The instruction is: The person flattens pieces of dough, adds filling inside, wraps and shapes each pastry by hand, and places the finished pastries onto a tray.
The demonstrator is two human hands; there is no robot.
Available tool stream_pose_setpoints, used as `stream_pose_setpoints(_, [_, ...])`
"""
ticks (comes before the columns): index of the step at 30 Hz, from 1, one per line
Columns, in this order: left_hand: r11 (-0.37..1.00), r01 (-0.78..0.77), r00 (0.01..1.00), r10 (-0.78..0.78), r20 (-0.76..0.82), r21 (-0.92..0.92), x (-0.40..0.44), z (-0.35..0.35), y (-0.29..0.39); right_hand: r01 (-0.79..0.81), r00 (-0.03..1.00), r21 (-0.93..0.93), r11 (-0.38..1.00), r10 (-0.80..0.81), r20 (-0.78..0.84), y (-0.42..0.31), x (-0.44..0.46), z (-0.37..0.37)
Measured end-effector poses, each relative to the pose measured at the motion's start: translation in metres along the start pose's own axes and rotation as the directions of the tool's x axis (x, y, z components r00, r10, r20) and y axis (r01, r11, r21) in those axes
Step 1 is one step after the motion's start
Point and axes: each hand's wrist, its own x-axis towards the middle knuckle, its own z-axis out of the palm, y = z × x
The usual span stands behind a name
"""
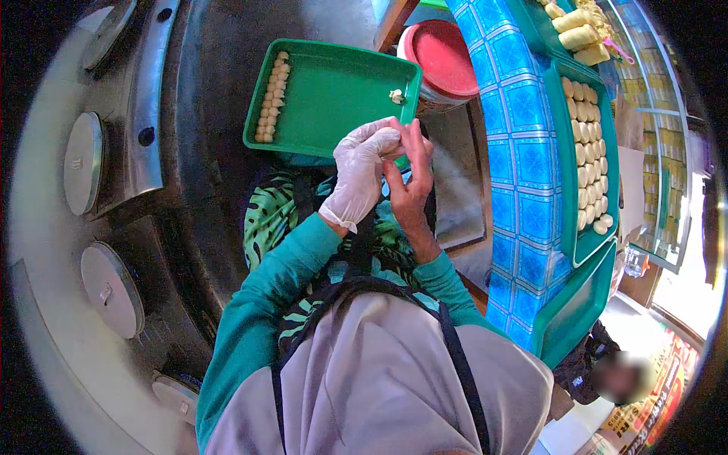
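My left hand (pixel 362 168) wears a thin white glove, and its fingers are closed in a pinch; whatever they hold is hidden. Touching its fingertips is my bare right hand (pixel 412 182), its index finger stretched out and its thumb apart; the other fingers are partly hidden. Just beyond both hands lies a green tray (pixel 334 91), across my lap. Small pale dough pieces (pixel 273 98) line its left side in two rows. One loose cream-coloured lump (pixel 396 96) sits near its right end.
To the right, a blue checked tablecloth (pixel 512 152) carries a green tray of several round pale pieces (pixel 588 155) and another with pale rolls (pixel 580 34). A red-lidded bucket (pixel 442 59) stands behind my tray. Round metal lids (pixel 112 288) line the left. Another person (pixel 595 368) is at lower right.
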Motion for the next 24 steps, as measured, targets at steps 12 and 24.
stream_pose_setpoints(12, [0.992,0.051,0.996,-0.042,0.077,-0.112,0.003,-0.01,-0.004,0.025,1.0,-0.015,1.0,-0.025,-0.017,0.007,0.004,0.001])
stream_pose_setpoints(24, [0.944,0.251,0.94,-0.186,0.285,-0.212,0.009,-0.019,0.0,-0.077,0.995,0.091,0.993,0.071,0.064,0.012,0.012,-0.014])
